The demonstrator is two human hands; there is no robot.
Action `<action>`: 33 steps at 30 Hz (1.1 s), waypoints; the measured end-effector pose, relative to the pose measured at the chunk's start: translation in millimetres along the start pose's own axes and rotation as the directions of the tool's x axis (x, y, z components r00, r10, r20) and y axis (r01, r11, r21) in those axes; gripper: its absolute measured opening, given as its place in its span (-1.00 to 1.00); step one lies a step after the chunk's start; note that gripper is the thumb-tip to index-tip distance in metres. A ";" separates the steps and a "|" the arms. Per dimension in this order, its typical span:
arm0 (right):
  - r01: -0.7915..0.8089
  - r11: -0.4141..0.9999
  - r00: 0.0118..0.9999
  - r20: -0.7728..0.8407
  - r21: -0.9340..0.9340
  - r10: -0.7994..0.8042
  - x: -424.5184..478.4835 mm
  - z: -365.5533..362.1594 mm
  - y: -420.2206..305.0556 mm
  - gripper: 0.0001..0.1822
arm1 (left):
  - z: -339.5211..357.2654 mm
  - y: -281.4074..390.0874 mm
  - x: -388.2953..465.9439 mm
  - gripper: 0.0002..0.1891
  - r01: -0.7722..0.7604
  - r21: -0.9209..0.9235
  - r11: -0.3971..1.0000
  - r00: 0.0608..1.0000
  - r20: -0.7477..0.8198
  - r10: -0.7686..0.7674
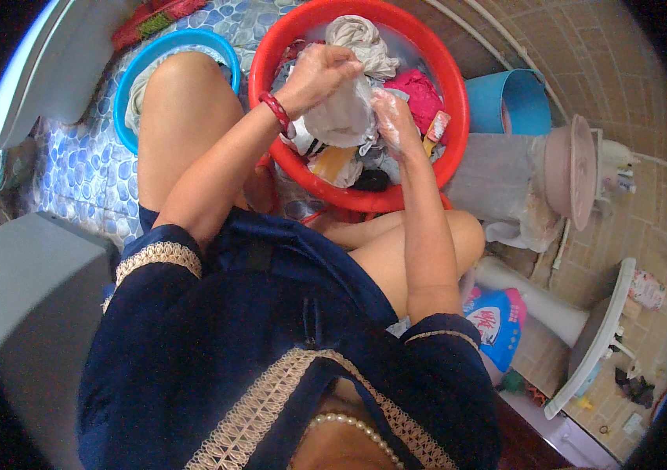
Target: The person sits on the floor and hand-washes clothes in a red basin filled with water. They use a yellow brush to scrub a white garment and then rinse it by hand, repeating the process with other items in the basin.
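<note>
My left hand (323, 75), a red bracelet on its wrist, pinches the upper edge of a wet white cloth (339, 117). White suds coat my right hand (393, 120), which grips the cloth's right side. Both hands are over a large red basin (359, 200) of cloudy water and laundry. In it I see a twisted off-white cloth (360, 44), a bright pink garment (419, 100), a black piece (370, 180) and a yellow-and-white piece (336, 165). A yellow-handled item, apparently a brush (436, 132), leans inside the basin's right side.
Left of the red basin, a blue basin (123, 126) holds wet cloth, partly behind my knee. A blue bucket (524, 103) and a pink basin (580, 173) stand to the right. A blue detergent bag (495, 329) is near a white sink (598, 341). Pebble-patterned flooring (86, 164) shows at left.
</note>
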State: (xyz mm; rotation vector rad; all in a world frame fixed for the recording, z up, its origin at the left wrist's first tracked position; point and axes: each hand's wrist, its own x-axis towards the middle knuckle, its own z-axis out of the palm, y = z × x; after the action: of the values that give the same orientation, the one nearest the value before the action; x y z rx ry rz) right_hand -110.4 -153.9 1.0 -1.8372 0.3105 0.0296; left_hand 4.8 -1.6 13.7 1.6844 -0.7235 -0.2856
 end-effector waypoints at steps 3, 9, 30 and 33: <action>0.027 0.996 0.999 0.022 0.088 -0.029 1.0 -7.2 21.5 -0.77 | -9.1 -6.3 6.7 -0.75 0.087 -0.106 0.991 0.996 -0.019 -0.089; 0.077 0.997 0.989 -0.125 0.000 -0.076 -3.1 -15.1 17.3 -0.80 | -15.6 -11.7 7.8 -0.77 0.355 -0.383 0.853 0.935 0.150 -0.321; 0.170 0.980 0.931 -0.309 -0.107 -0.195 -4.2 -0.1 -22.1 -0.80 | 13.8 -7.8 -5.0 -0.78 0.291 -0.218 0.932 0.910 0.365 -0.198; 0.172 0.967 0.913 -0.340 -0.186 -0.228 -2.0 -4.9 -18.2 -0.80 | 14.5 -7.0 -6.8 -0.78 0.245 -0.179 0.953 0.923 0.343 -0.173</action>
State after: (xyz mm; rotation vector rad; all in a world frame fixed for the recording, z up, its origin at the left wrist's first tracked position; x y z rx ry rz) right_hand -108.8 -153.5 19.9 -2.0165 0.3800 -0.4422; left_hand -6.3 -8.5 2.1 1.5189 -0.7206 -0.7827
